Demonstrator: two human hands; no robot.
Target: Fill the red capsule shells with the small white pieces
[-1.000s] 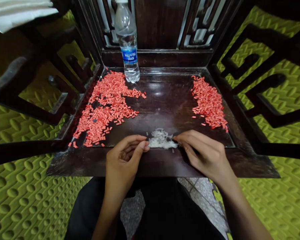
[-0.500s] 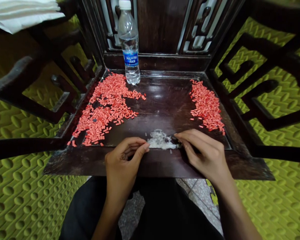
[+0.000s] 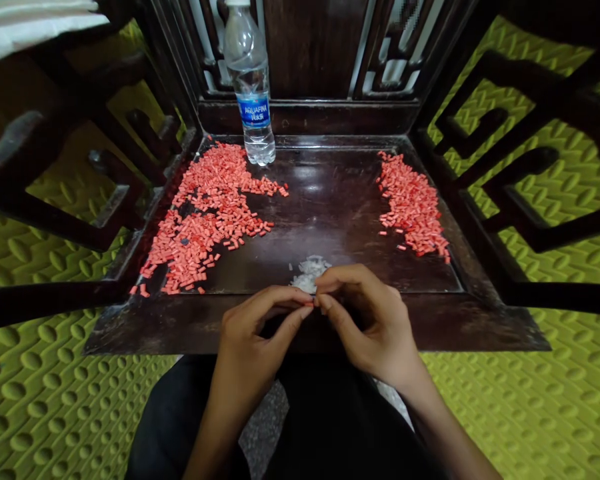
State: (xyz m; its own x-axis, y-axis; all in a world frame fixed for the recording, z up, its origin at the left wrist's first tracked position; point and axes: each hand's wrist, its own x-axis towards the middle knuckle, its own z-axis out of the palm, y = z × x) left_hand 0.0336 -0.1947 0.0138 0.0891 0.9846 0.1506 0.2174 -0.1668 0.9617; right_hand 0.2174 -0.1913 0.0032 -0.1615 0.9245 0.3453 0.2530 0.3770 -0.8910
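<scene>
At the near edge of the dark wooden seat (image 3: 325, 220), both hands meet just R of the L hand's thumb, tips nearly together. L hand (image 3: 253, 333) has thumb & index fingers pinched on a small red piece (image 3: 309, 304), which pokes out toward the other hand. R hand (image 3: 380, 327) is curled w/ thumb & index tips close at the piece's R end; can't tell if they're pressed shut or grip anything, too small to see. Just beyond the fingertips, small whitish bits (image 3: 306, 275) lie heaped on the seat, partly hidden by the R hand. Big spread of short red tubes (image 3: 225, 170) covers the L side, far to near, w/ a small dark round thing (image 3: 185, 241) among them. Smaller red pile (image 3: 413, 203) is on the R side, well apart from the L one, w/ a few loose pcs along its inner side. Clear plastic bottle (image 3: 250, 73) w/ blue label (image 3: 254, 112) stands upright at the far side, L of ctr, next to the L spread & part-full of clear liquid. Folded white stack (image 3: 35, 27) at far L, cut off by the view. Yellow-green textured mat (image 3: 505, 400) shows both sides, below seat level.
</scene>
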